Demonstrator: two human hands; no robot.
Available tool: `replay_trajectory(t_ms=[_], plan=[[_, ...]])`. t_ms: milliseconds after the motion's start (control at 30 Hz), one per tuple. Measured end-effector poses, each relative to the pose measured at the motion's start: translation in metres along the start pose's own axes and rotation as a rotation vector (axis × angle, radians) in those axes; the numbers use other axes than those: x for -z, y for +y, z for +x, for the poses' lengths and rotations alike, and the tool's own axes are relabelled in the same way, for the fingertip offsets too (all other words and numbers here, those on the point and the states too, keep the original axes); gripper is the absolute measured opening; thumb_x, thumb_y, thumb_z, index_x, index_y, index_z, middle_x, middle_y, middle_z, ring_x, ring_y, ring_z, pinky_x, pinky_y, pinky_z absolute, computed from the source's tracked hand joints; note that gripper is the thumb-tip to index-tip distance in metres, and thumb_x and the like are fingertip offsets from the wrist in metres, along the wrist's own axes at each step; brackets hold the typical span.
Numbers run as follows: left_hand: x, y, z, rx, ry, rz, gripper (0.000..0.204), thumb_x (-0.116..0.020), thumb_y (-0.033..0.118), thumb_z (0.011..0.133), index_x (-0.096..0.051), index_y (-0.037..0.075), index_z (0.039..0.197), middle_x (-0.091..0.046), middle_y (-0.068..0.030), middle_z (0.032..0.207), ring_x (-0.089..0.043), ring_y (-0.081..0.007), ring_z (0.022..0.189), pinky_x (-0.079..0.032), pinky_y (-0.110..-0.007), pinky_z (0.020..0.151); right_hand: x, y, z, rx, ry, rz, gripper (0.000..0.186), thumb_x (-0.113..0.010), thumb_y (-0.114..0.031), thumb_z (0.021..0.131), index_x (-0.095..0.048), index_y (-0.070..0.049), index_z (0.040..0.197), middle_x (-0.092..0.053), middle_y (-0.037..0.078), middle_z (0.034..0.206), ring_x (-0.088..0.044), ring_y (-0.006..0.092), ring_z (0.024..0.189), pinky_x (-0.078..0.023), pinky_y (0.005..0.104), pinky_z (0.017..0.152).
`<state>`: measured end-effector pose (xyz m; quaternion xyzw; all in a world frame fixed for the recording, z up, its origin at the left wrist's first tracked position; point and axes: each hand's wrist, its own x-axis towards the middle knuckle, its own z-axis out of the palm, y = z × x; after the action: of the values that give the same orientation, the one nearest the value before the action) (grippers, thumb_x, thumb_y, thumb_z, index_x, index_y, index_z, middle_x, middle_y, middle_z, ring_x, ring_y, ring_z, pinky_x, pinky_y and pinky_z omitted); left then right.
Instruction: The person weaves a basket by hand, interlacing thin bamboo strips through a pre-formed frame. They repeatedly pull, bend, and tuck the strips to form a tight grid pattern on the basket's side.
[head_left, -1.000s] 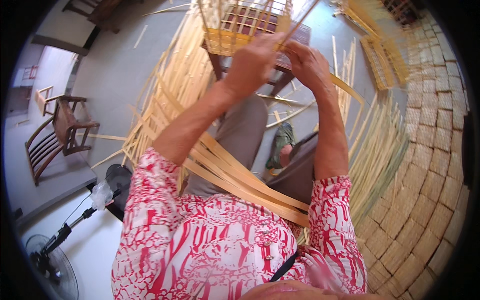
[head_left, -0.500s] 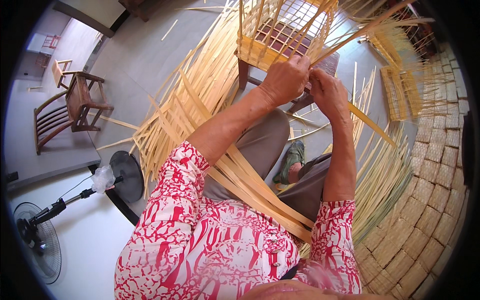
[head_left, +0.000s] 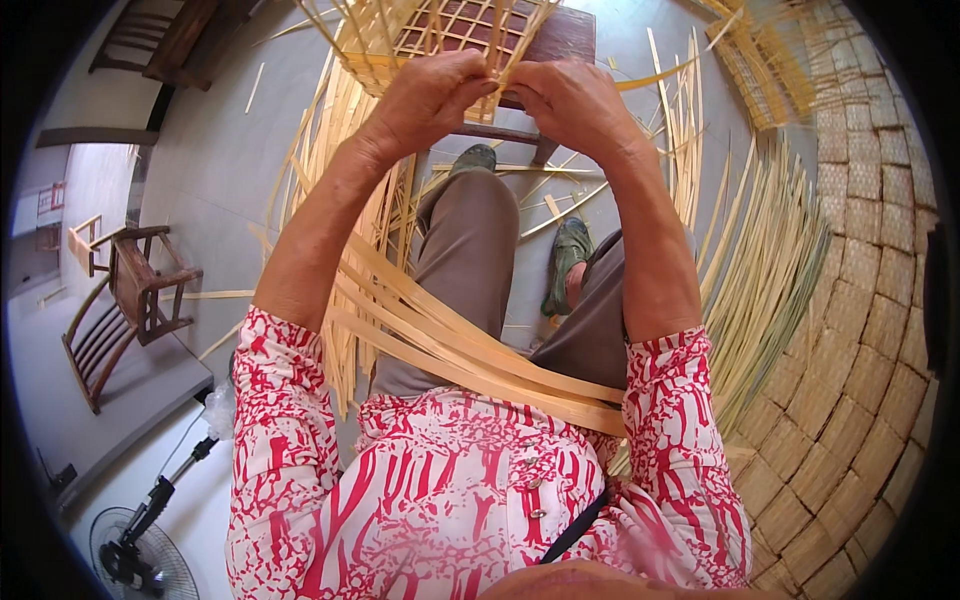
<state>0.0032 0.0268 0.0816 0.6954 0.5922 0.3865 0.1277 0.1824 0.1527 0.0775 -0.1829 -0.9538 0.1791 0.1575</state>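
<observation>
Left hand (head_left: 428, 103) and right hand (head_left: 572, 105) (fingers (head_left: 476, 92) close) pinch the basket (head_left: 366, 74).

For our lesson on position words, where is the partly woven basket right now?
In the head view, the partly woven basket is at the top, left of centre, over the dark red tabletop, its near edge by the left hand.
</observation>
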Motion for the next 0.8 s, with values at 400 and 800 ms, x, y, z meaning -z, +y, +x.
replay_trajectory(t_ms=[400, 800], plan=[[0.005, 0.004, -0.004, -0.092, -0.042, 0.093, 0.016, -0.066, 0.004, 0.092, -0.064, 0.004, 0.107, -0.066, -0.0165, 0.088, -0.066, -0.0376, 0.080, -0.052, -0.042, 0.071, -0.004, -0.010, -0.004, 0.111, 0.133, -0.157, 0.009, -0.066, -0.014, 0.085, -0.071, -0.013, 0.093, -0.073, 0.012, 0.083, -0.073, 0.0343, 0.082, -0.058, 0.0479, 0.068], [0.022, 0.020, -0.035, 0.142, -0.200, -0.021, 0.014, -0.070, 0.004, 0.090, -0.070, 0.006, 0.104, -0.064, -0.0085, 0.078, -0.064, -0.0220, 0.062, -0.050, -0.034, 0.060, -0.023, -0.002, -0.004, 0.110, 0.128, -0.062, 0.046, -0.067, -0.054, 0.088, -0.070, -0.010, 0.074, -0.068, 0.013, 0.070, -0.070, 0.0344, 0.071, -0.052, 0.0479, 0.063]])
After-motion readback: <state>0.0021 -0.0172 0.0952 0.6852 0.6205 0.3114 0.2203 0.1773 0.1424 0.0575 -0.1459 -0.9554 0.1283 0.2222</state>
